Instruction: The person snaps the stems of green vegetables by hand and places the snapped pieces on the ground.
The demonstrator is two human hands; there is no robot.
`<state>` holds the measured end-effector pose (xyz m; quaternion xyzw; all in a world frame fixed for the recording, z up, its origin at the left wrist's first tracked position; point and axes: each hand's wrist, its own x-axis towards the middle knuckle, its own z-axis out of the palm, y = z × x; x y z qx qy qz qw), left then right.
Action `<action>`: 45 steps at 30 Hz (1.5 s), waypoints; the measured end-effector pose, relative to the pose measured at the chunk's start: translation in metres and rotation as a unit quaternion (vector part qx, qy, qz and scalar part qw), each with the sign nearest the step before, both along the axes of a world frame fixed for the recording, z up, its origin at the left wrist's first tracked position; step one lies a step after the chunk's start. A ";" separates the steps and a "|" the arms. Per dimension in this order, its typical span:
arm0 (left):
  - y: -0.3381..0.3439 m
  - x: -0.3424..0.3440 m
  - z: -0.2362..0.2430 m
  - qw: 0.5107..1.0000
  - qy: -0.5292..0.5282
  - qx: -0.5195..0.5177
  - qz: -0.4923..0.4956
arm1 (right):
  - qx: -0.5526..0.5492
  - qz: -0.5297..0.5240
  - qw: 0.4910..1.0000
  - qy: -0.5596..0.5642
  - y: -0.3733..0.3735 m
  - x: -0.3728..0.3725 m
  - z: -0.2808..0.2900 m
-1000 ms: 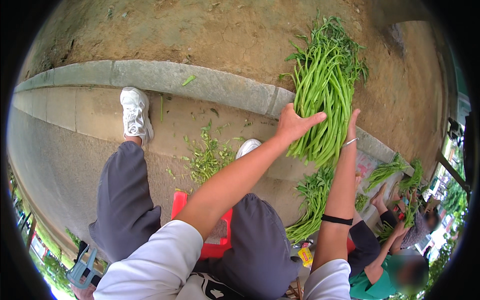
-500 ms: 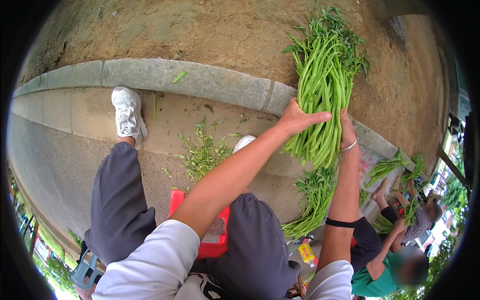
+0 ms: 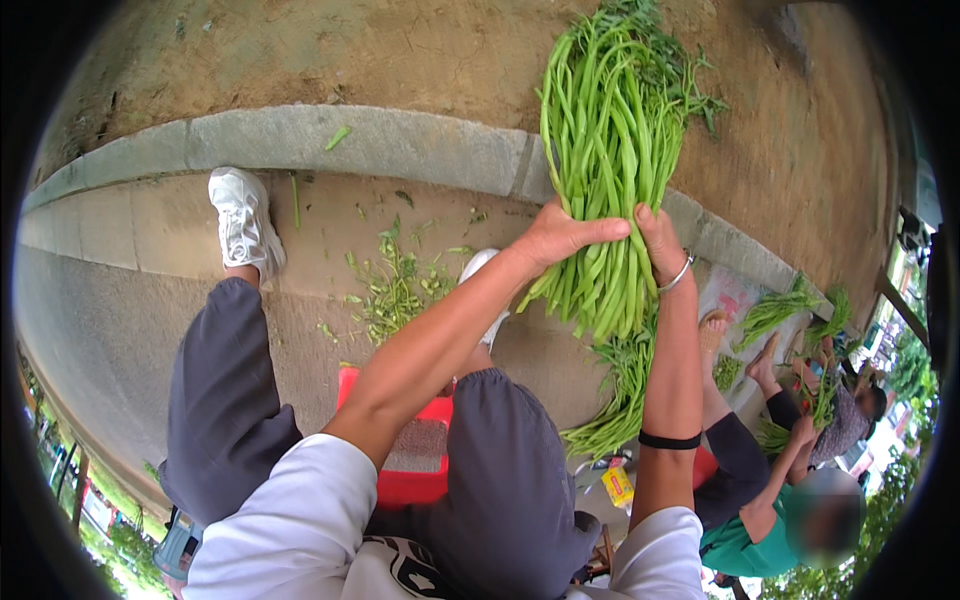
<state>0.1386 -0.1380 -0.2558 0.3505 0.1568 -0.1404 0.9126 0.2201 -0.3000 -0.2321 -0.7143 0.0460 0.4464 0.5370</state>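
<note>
Bright, even daylight with soft, faint shadows; nothing glares. The middle is sharp, the greens [image 3: 610, 170] crisp. Fisheye distortion bends the kerb [image 3: 350, 140] into an arc, a black rim rings the picture, and detail smears toward the edges.

A small yellow packet [image 3: 619, 487] lies on the ground.

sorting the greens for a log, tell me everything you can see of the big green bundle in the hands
The bundle of long green stems is thick, fresh-looking and leafy at its far end. It is held up above the ground, fanning out away from the person, its cut ends pointing down toward the lap. The left hand wraps its near side and the right hand, with a bangle at the wrist, presses the other side. Nothing else touches it.
</note>
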 end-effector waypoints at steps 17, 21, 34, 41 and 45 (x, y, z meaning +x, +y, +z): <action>-0.083 -0.087 0.104 0.850 -0.342 0.271 -0.295 | -0.029 -0.211 0.971 -0.114 -0.161 -0.135 0.117; -0.106 -0.111 0.068 0.648 -0.350 0.083 -0.671 | -0.111 -0.230 0.966 -0.036 -0.213 -0.238 0.111; -0.156 -0.165 -0.067 0.316 -0.152 -0.028 -0.936 | -0.077 -0.249 0.949 0.176 -0.215 -0.380 -0.007; -0.165 -0.171 -0.110 0.299 -0.100 0.016 -0.949 | -0.157 -0.150 0.961 0.173 -0.207 -0.370 -0.036; -0.162 -0.173 -0.125 0.317 -0.086 0.055 -0.943 | -0.262 -0.099 0.958 0.061 -0.243 -0.440 -0.107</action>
